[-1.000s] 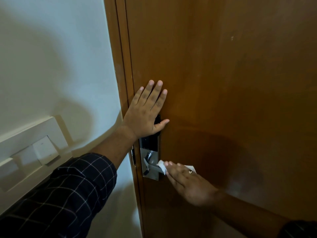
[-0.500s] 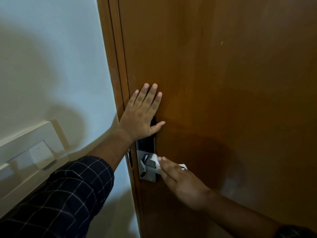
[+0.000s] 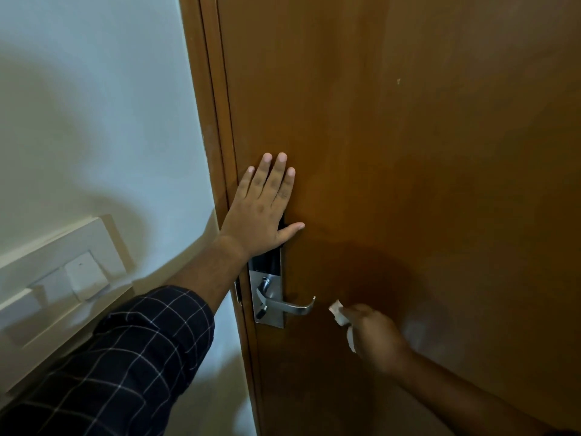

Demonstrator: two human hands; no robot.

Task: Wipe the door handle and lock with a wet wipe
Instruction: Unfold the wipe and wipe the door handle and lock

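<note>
1. Door handle [image 3: 290, 306], a silver lever, juts rightward from the lock [image 3: 268, 287] plate at the left edge of the wooden door [image 3: 408, 152].
2. Left hand [image 3: 262, 212] lies flat on the door, fingers spread, covering the lock's dark upper part.
3. Right hand [image 3: 374, 336] is closed around a white wet wipe [image 3: 337, 312], just right of the lever's tip, not touching it.
4. White switch panel [image 3: 59, 278] sits on the wall [image 3: 94, 121] to the left, beyond the checked sleeve [image 3: 125, 357].
</note>
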